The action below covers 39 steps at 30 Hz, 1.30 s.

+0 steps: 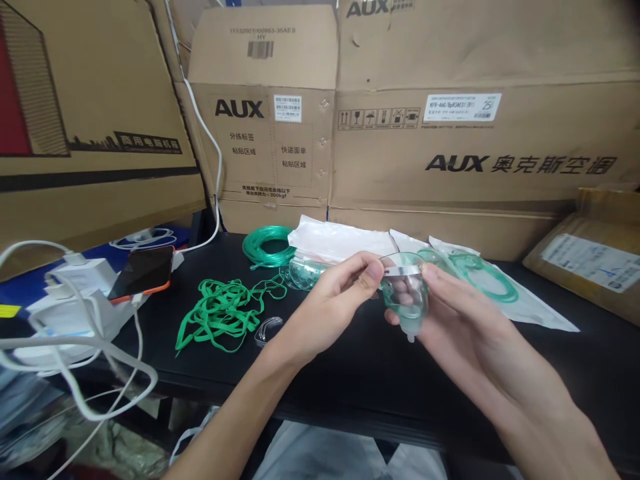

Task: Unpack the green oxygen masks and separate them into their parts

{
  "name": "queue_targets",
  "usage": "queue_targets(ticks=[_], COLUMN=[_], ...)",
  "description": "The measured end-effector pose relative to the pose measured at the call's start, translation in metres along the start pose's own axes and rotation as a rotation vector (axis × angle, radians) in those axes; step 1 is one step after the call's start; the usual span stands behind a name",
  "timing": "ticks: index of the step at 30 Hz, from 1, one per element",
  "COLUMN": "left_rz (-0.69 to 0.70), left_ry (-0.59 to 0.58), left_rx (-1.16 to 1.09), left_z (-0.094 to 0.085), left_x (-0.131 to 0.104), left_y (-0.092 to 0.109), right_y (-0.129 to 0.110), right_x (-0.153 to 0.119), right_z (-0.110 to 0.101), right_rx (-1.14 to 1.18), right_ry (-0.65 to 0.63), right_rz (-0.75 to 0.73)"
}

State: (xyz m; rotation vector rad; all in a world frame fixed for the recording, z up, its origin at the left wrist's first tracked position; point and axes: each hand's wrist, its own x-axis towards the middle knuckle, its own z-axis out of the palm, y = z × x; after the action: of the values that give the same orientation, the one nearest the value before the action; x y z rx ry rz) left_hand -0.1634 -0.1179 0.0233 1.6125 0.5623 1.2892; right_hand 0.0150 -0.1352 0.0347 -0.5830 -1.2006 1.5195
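Observation:
Both hands hold a clear green-tinted oxygen mask (407, 310) above the front part of the black table. A thin metal nose strip (403, 271) runs across it, pinched at its left end by my left hand (353, 283). My right hand (447, 300) grips the other end, with fingers showing through the clear plastic behind. The mask's narrow spout points downward. Left of my hands lie a tangled heap of green elastic cord (223, 313) and some small clear plastic pieces (269, 330). Behind is a coil of green tubing (267, 245).
White pouches (345, 240) lie at the back, with another pouch holding green tubing (493, 283) to the right. A phone (145, 270) and white chargers with looping cables (80, 287) crowd the left. Large cardboard boxes (440, 147) wall the back; a taped parcel (595, 247) stands right.

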Motion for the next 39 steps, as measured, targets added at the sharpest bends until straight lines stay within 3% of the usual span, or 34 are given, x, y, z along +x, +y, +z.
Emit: queue_targets(ticks=[12,24,28,31,35,37,39], left_rz=[-0.105,-0.144,-0.138,-0.110,-0.081,-0.076,-0.093], left_ry=[0.024,0.057,0.081,0.117,0.176,0.158,0.087], left_rx=[-0.110,-0.213,-0.187,-0.163,-0.175,-0.158,-0.118], left_z=[-0.004,-0.002,-0.001,0.001,0.004,0.005,0.005], left_x=[-0.002,-0.001,-0.001,0.001,0.001,0.000,-0.002], left_y=[0.000,-0.004,-0.004,-0.006,-0.010,-0.009,-0.009], right_y=[0.010,0.017,0.019,0.020,0.021,0.020,0.018], right_x=[0.005,0.011,0.014,0.017,0.020,0.020,0.019], right_z=[0.001,-0.006,-0.009,-0.013,-0.023,-0.029,-0.036], right_rx=[0.033,0.235,0.230,0.080,-0.318,-0.552,-0.780], right_ry=[-0.008,-0.169,-0.171,-0.043,0.190,0.162,0.052], right_rz=[0.005,0.090,0.104,0.024,-0.258,-0.386,-0.466])
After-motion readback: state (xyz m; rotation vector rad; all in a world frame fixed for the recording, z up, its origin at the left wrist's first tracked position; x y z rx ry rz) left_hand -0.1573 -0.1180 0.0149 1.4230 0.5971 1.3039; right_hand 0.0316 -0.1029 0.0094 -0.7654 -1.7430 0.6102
